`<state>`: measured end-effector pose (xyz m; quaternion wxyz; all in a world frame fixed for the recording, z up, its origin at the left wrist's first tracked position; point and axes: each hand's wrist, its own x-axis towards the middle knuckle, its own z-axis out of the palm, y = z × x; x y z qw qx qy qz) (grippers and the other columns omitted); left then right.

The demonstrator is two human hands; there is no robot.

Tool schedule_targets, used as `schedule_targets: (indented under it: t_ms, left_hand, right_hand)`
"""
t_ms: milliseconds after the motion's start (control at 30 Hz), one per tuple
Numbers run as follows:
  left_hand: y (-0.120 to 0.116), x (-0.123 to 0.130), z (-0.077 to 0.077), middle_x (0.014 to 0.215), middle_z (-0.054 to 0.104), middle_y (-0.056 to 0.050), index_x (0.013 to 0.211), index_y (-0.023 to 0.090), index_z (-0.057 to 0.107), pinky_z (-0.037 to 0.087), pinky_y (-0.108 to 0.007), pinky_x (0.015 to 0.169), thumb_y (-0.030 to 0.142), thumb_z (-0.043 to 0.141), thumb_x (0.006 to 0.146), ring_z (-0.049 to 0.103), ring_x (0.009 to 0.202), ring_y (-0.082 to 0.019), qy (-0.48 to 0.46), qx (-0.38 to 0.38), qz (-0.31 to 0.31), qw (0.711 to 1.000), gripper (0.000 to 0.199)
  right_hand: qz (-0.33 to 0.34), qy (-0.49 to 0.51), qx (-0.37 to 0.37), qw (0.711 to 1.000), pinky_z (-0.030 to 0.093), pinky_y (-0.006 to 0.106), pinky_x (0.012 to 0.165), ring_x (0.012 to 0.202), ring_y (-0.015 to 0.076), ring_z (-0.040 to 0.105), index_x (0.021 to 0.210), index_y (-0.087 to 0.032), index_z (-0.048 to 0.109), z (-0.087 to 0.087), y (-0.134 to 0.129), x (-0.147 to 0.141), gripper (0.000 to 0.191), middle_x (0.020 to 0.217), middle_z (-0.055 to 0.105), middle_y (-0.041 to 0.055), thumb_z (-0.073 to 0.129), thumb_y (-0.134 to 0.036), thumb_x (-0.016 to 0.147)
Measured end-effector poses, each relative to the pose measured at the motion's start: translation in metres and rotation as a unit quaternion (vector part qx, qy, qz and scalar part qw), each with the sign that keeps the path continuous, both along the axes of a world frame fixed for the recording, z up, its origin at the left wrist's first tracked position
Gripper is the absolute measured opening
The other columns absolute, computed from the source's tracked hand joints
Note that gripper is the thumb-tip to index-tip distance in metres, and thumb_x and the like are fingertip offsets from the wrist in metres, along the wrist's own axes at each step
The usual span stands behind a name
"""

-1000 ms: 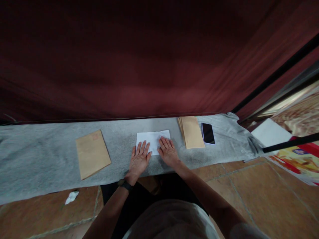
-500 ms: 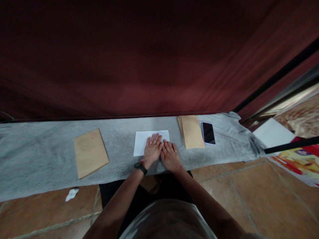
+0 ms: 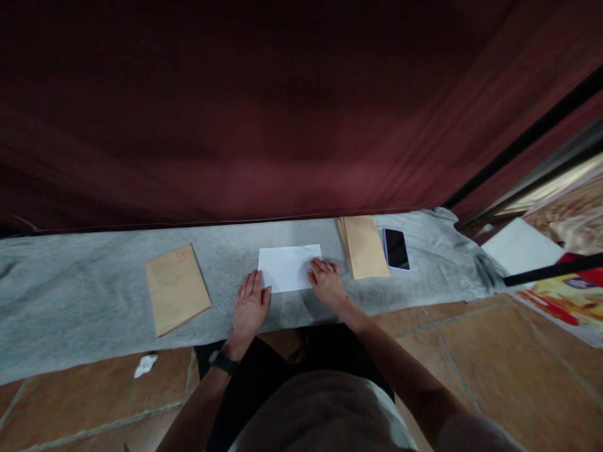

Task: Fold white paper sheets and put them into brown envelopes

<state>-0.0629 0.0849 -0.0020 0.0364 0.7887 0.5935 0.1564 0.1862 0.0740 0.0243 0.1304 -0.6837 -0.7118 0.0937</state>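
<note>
A white sheet of paper [image 3: 288, 269], apparently folded, lies flat on the grey cloth [image 3: 230, 251]. My left hand [image 3: 249, 306] rests at the paper's left edge, with its fingers stretched out and the thumb apart, touching the lower left corner. On the right edge lie the fingertips of my right hand [image 3: 328, 282], slightly bent and pressing down rather than gripping. To the right of that hand is a stack of brown envelopes [image 3: 367, 248]. Farther left lies another brown envelope [image 3: 178, 290], set at a slant, with a reddish mark near its top corner.
A phone [image 3: 396, 249] with a dark screen lies right of the envelope stack. Dark red curtain fabric [image 3: 282, 157] hangs behind the cloth-covered surface. A white scrap [image 3: 146, 365] is on the tiled floor [image 3: 452, 364]. Dark bars and a printed box [image 3: 565, 298] stand at the right.
My hands were side by side on the paper. They have moved apart, the left to the paper's left edge and the right to its right edge, uncovering its middle.
</note>
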Motion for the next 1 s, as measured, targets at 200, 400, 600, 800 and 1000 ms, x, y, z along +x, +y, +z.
schedule_targets:
  t_ms: [200,400,600,800,1000]
  left_hand:
    - [-0.006,0.007,0.003,0.151,0.051,-0.020,0.142,0.009,0.053,0.040,-0.051,0.114,0.030,0.044,0.097,0.048,0.139,-0.034,-0.034,-0.010,0.034,0.999,0.050]
    - [0.000,0.012,0.017,0.140,0.060,-0.019,0.142,0.010,0.053,0.047,-0.050,0.105,0.028,0.054,0.092,0.056,0.126,-0.036,-0.067,-0.048,0.077,0.994,0.054]
    - [0.015,0.007,0.020,0.122,0.068,-0.016,0.138,0.012,0.056,0.045,-0.051,0.105,0.024,0.064,0.082,0.061,0.116,-0.034,-0.193,-0.062,0.089,0.975,0.057]
    - [0.013,-0.005,0.031,0.096,0.070,-0.004,0.134,0.019,0.057,0.053,-0.038,0.085,0.043,0.080,0.071,0.067,0.088,-0.022,-0.523,-0.141,0.164,0.825,0.071]
    - [-0.001,-0.018,0.060,0.078,0.069,-0.002,0.089,0.016,0.072,0.046,-0.027,0.068,0.055,0.086,0.058,0.059,0.071,-0.016,-0.620,-0.221,0.116,0.744,0.051]
  right_hand:
    - [0.008,-0.023,-0.059,0.998,0.033,0.039,0.113,0.135,0.0243,0.048,0.146,-0.019,0.051,0.021,0.062,0.006,0.045,0.152,0.050,0.0103,0.044,-0.028,0.103]
    - [-0.013,-0.001,-0.074,0.997,0.039,0.042,0.105,0.126,0.0279,0.052,0.132,-0.019,0.062,0.024,0.088,0.010,0.041,0.137,0.059,0.0136,0.058,-0.027,0.092]
    - [0.009,0.092,-0.079,0.993,0.046,0.031,0.088,0.098,0.0215,0.063,0.092,-0.019,0.072,0.032,0.096,0.017,0.014,0.102,0.072,0.0081,0.061,-0.016,0.084]
    - [0.080,0.229,-0.043,0.969,0.042,0.022,0.067,0.071,0.0128,0.059,0.084,-0.021,0.064,0.052,0.083,0.029,0.008,0.076,0.066,-0.0028,0.058,-0.025,0.088]
    - [0.135,0.373,-0.006,0.918,0.041,0.022,0.060,0.063,0.0122,0.054,0.081,-0.021,0.061,0.078,0.075,0.038,0.022,0.070,0.061,-0.0033,0.061,-0.042,0.087]
